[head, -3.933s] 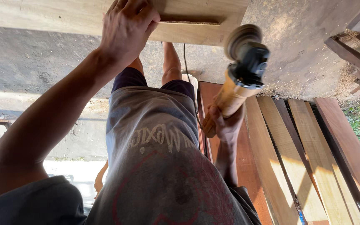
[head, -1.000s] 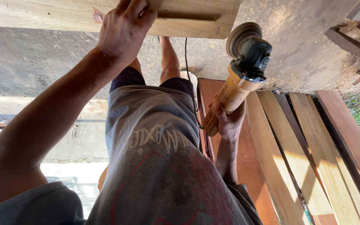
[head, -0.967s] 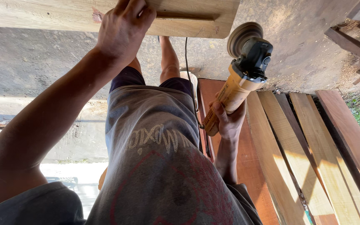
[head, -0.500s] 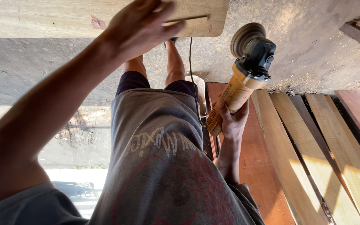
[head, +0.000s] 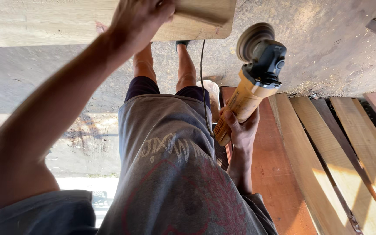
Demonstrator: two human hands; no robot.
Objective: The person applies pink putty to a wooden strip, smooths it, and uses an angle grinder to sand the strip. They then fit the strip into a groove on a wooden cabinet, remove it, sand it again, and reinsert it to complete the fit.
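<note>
The right hand [head: 239, 128] is clamped around a yellow-bodied grinder [head: 251, 85] with a black head and dusty round disc; the left hand [head: 138, 17] presses, fingers together, on a pale wooden board [head: 44, 21].

A rough grey concrete floor [head: 327, 52], dusted with sawdust, fills the scene. Pale and reddish wooden planks [head: 310, 165] lie side by side on the right. Bright sunlight strikes the floor at lower left and streaks the planks.

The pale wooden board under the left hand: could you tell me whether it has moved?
Yes. The pale wooden board slid rightward; its end now nearly reaches the sander.
</note>
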